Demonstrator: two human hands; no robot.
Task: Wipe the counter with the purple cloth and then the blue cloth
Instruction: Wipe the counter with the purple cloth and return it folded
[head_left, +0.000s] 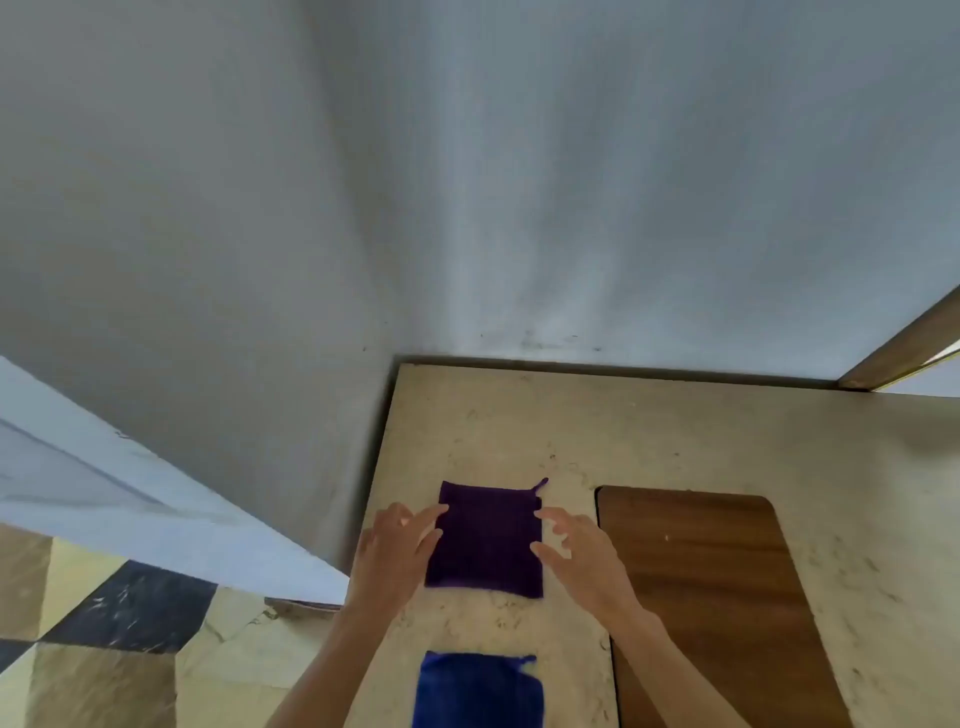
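Observation:
A folded purple cloth (488, 540) lies flat on the beige stone counter (519, 415), with a small loop at its far right corner. My left hand (397, 551) is at its left edge and my right hand (582, 556) at its right edge, fingers spread and touching or just above the cloth's sides; neither grips it. A folded blue cloth (478, 691) lies flat on the counter nearer to me, between my forearms, partly cut off by the bottom of the frame.
A brown wooden board (711, 597) lies on the counter right of the cloths. Grey walls (467, 182) meet the counter at the back and left. A wooden frame (904, 343) stands at the far right. Tiled floor (104, 649) shows lower left.

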